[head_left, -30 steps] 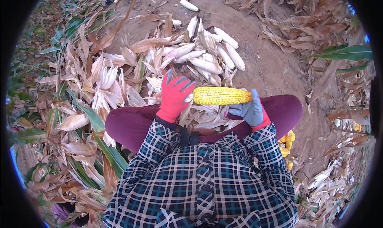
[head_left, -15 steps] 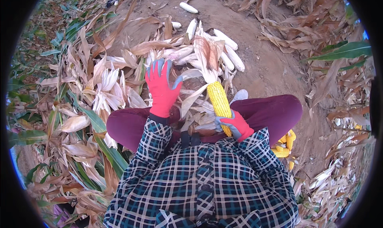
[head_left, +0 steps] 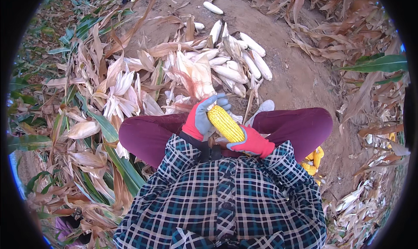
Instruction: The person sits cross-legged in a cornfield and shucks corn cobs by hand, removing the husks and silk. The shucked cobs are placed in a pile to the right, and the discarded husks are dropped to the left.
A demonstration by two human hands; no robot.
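An ear of yellow corn (head_left: 225,123) lies slantwise between my legs, its kernels bare. My right hand (head_left: 253,143), in a red and grey glove, is wrapped round its near end. At the far end my left hand (head_left: 198,118), gloved the same way, curls its fingers round the base where the husk joins; part of that grip is hidden behind the ear. The peeled-back pale husk (head_left: 194,75) fans out away from me beyond my left hand, with reddish-brown silk on it.
Ahead lies a pile of unpeeled ears (head_left: 233,72) in whitish husks, with one ear (head_left: 213,8) farther off. Bare yellow cobs (head_left: 312,161) lie beside my right knee. Dry husks and leaves (head_left: 102,88) cover the left side; dry stalks (head_left: 344,35) edge the right.
My left hand has come down and right from its spread position and closed round the ear's husk end. The ear and husk have tilted leftward, the right hand still on it.
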